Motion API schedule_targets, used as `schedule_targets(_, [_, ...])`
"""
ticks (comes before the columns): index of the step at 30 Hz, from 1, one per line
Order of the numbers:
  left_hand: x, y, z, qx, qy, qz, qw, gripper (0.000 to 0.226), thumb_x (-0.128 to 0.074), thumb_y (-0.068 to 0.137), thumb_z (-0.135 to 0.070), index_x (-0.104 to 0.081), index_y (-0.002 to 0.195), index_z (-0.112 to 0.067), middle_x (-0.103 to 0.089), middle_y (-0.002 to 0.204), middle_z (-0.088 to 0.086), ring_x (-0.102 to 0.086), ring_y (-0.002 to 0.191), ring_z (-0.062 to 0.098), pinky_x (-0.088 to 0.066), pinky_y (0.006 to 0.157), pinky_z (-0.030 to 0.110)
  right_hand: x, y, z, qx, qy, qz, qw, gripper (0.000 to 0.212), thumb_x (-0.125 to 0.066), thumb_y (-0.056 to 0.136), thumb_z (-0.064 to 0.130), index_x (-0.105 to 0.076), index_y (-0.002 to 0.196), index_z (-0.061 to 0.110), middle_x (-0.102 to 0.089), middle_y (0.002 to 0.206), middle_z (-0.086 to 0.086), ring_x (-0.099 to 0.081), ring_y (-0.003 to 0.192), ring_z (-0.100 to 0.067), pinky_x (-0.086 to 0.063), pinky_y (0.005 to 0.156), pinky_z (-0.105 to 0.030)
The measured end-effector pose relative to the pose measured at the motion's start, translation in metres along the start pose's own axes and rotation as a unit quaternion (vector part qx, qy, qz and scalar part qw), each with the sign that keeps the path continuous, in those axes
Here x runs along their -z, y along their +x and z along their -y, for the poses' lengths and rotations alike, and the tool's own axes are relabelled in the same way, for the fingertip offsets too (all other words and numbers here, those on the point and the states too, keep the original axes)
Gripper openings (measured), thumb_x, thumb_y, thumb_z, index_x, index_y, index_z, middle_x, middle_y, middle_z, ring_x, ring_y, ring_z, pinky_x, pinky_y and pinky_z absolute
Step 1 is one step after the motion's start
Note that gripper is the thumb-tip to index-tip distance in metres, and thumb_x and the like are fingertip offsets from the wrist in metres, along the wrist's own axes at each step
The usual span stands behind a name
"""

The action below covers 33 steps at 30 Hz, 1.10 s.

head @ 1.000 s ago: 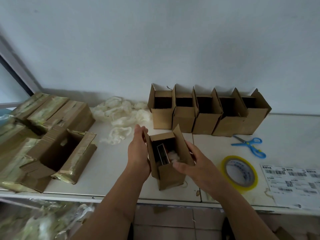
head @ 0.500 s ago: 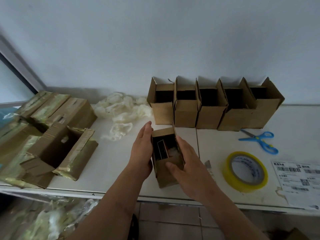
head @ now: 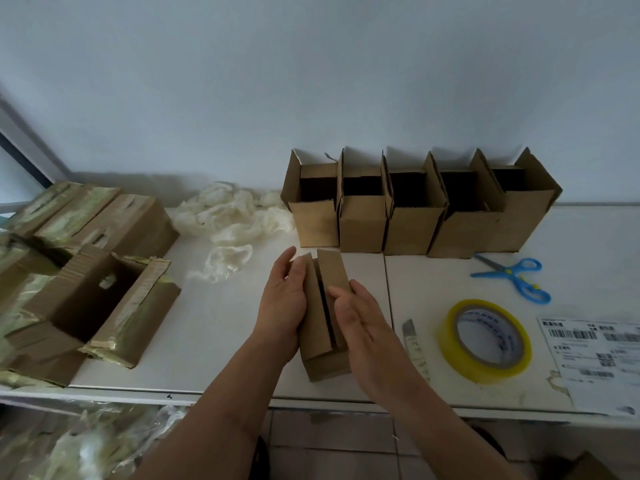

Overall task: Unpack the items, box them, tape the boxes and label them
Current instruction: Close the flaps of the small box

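— Both hands are on the small brown cardboard box (head: pixel 323 327) near the front edge of the white table (head: pixel 221 341): the left hand (head: pixel 282 303) presses flat against its left side, the right hand (head: pixel 358 322) pushes the right top flap down with fingers spread. Neither is clenched; together they clasp the box.

— What might go wrong?

— A dark slit shows between the two flaps, so they do not meet. My guess is that they would spring up if one hand lets go to fetch the yellow-rimmed roll of clear tape (head: pixel 485 341) lying just to the right. The box stands close to the front edge too, and a hard push could slide it off.

— Anything else in the way?

— A grey utility knife (head: pixel 414 341) lies between the box and the tape, just beside the right wrist; a careless reach could catch it.

— Any writing?

— The white sheet of shipping labels (head: pixel 595 358) at the front right corner carries barcodes, a QR code and small print, too small to read. The tape core has printing, also illegible.
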<state>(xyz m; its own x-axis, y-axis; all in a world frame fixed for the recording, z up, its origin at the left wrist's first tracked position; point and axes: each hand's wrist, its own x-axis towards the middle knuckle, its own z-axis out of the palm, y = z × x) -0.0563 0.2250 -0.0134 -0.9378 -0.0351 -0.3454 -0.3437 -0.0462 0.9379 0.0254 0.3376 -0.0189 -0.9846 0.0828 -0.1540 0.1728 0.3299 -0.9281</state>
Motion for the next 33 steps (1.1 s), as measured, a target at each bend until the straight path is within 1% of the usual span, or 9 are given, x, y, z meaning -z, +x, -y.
schedule_targets(2, [-0.001,0.000,0.001,0.011,0.011,-0.005,1.000,0.041,-0.043,0.101,-0.049,-0.043,0.140,-0.038,-0.055,0.115,-0.014,-0.058,0.099,0.008,-0.048,0.068,0.026,0.002,0.002,-0.003,-0.011,-0.009,-0.028,0.999,0.035,-0.038,0.102,0.042,-0.043,0.136,0.043,-0.031,0.147,0.020,-0.034,0.133,0.001,-0.037,0.102,-0.019])
schedule_targets(4, [-0.003,0.001,0.001,0.010,0.028,-0.007,1.000,0.038,-0.041,0.101,-0.051,-0.048,0.135,-0.034,-0.056,0.112,-0.012,-0.058,0.097,0.008,-0.049,0.068,0.027,0.002,0.002,-0.005,-0.033,0.012,-0.045,0.998,0.041,-0.047,0.101,0.035,-0.039,0.141,0.039,-0.041,0.139,0.018,-0.045,0.122,0.001,-0.043,0.092,-0.017])
schedule_targets(9, [-0.007,-0.001,0.003,0.005,0.075,0.008,0.997,0.045,-0.045,0.094,-0.062,-0.053,0.119,-0.026,-0.061,0.106,-0.004,-0.062,0.094,0.013,-0.050,0.066,0.028,-0.003,-0.003,-0.009,-0.061,0.026,-0.047,0.997,0.057,-0.047,0.101,0.036,-0.022,0.152,0.041,-0.040,0.146,0.016,-0.044,0.126,-0.005,-0.043,0.107,-0.035])
schedule_targets(15, [-0.010,0.000,0.007,-0.004,0.101,0.005,0.995,0.032,-0.062,0.093,-0.043,-0.047,0.116,-0.026,-0.058,0.100,-0.007,-0.060,0.086,0.011,-0.048,0.058,0.025,-0.005,-0.005,-0.012,-0.088,0.043,-0.052,0.994,0.060,-0.046,0.102,0.037,-0.015,0.153,0.040,-0.035,0.152,0.010,-0.043,0.131,-0.011,-0.043,0.107,-0.037])
schedule_targets(19, [-0.013,-0.003,0.012,0.003,0.073,-0.020,0.997,0.028,-0.060,0.095,-0.037,-0.048,0.116,-0.024,-0.059,0.103,-0.003,-0.060,0.090,0.014,-0.050,0.062,0.028,-0.005,-0.009,-0.014,-0.109,0.055,-0.070,0.990,0.054,-0.043,0.101,0.043,-0.024,0.152,0.037,-0.044,0.144,0.010,-0.047,0.123,-0.010,-0.044,0.094,-0.025])
schedule_targets(24, [-0.015,-0.004,0.014,0.007,0.061,-0.022,0.998,0.037,-0.059,0.096,-0.037,-0.046,0.127,-0.022,-0.057,0.106,-0.003,-0.058,0.093,0.015,-0.053,0.071,0.032,-0.005,-0.010,-0.018,-0.094,0.062,-0.070,0.991,0.051,-0.045,0.101,0.043,-0.033,0.149,0.034,-0.051,0.137,0.007,-0.052,0.119,-0.014,-0.049,0.100,-0.035])
schedule_targets(28, [-0.016,-0.008,0.014,0.070,0.007,0.016,0.997,0.046,-0.066,0.092,-0.037,-0.045,0.131,-0.023,-0.060,0.111,0.001,-0.062,0.097,0.022,-0.057,0.074,0.039,0.000,-0.013,-0.017,-0.082,0.078,-0.064,0.991,0.038,-0.045,0.102,0.040,-0.041,0.139,0.034,-0.057,0.123,0.008,-0.057,0.108,-0.011,-0.052,0.083,-0.024])
schedule_targets(31, [-0.019,-0.009,0.015,0.082,-0.009,0.018,0.996,0.047,-0.069,0.090,-0.032,-0.048,0.132,-0.022,-0.063,0.113,0.004,-0.064,0.098,0.025,-0.058,0.074,0.042,0.003,-0.013,-0.020,-0.071,0.087,-0.052,0.992,0.033,-0.045,0.101,0.039,-0.044,0.135,0.036,-0.059,0.121,0.005,-0.059,0.109,-0.016,-0.055,0.088,-0.034])
schedule_targets(33, [-0.022,-0.008,0.015,0.067,0.006,0.006,0.998,0.043,-0.068,0.091,-0.030,-0.050,0.129,-0.021,-0.063,0.111,0.003,-0.064,0.096,0.023,-0.058,0.070,0.038,0.006,-0.013,-0.019,-0.069,0.080,-0.048,0.993,0.036,-0.046,0.101,0.039,-0.042,0.137,0.035,-0.058,0.122,0.004,-0.059,0.109,-0.015,-0.054,0.088,-0.031])
